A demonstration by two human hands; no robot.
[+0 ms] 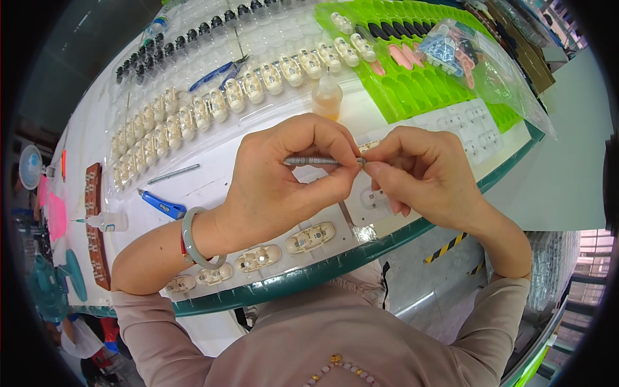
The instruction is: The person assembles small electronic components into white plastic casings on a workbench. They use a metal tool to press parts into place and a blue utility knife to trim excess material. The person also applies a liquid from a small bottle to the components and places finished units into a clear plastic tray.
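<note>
The right hand (422,171) hides whatever its fingertips pinch; the tool (316,160) is mostly covered by the left hand (284,180).

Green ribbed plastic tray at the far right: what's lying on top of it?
On the green ribbed plastic tray lie a clear plastic bag of small blue-grey parts, loose pink oval pieces and a row of black pieces. Whatever sits under the bag is hidden.

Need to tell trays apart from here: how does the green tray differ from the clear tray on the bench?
The green tray is opaque bright green and sits at the far right; the clear tray is see-through and spans the far left and middle. The green tray's slots are mostly bare, with a few black and pink pieces and a plastic bag on it; the clear tray carries long rows of cream parts and black pieces. Both are moulded with rows of slots.
</note>
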